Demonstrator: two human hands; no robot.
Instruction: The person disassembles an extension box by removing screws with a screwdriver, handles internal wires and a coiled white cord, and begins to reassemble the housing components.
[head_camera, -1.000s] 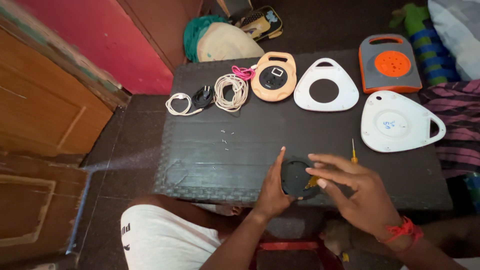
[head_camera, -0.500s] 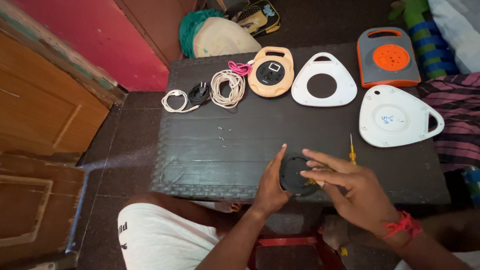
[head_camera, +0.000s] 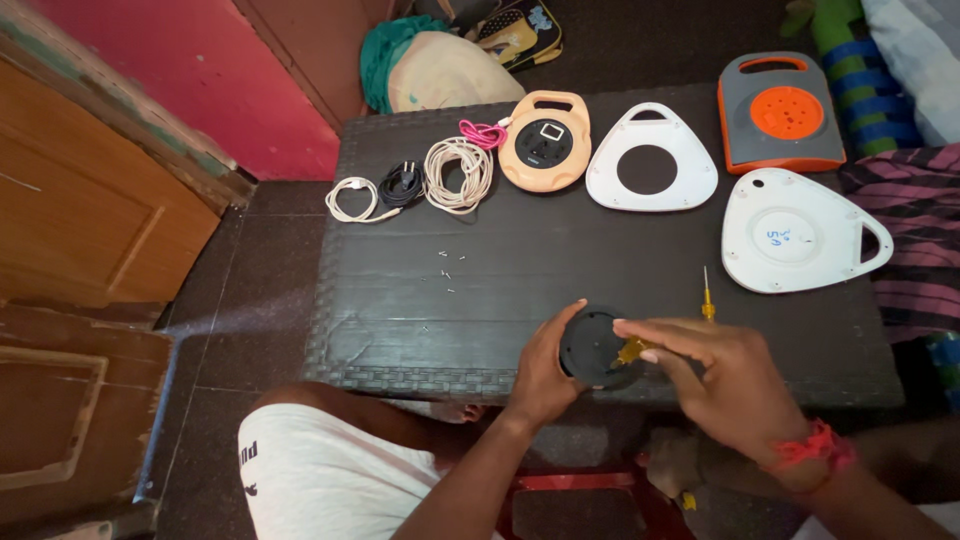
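My left hand (head_camera: 545, 375) gripping the round black disc (head_camera: 592, 347) at lower centre of frame, over the dark desk (head_camera: 560, 265) edge, my right hand (head_camera: 725, 385) pinching a small yellow part (head_camera: 632, 351) against its face, yellow screwdriver (head_camera: 706, 297) just beyond.

A dark woven bench (head_camera: 400, 330) carries everything. Along its far edge, from left to right, lie a coiled white cable (head_camera: 352, 198), a black cable bundle (head_camera: 401, 184), a larger cream cable coil (head_camera: 459, 174) with a pink cord (head_camera: 481, 133) touching it, a peach round reel case (head_camera: 545, 142), a white triangular cover with a round hole (head_camera: 651, 157) and an orange-and-grey reel case (head_camera: 781, 111). Nearer than that last case lies a solid white triangular cover (head_camera: 797, 232). Small screws (head_camera: 446, 270) lie scattered near the bench's middle. A wooden cabinet (head_camera: 80, 210) stands left of the bench.
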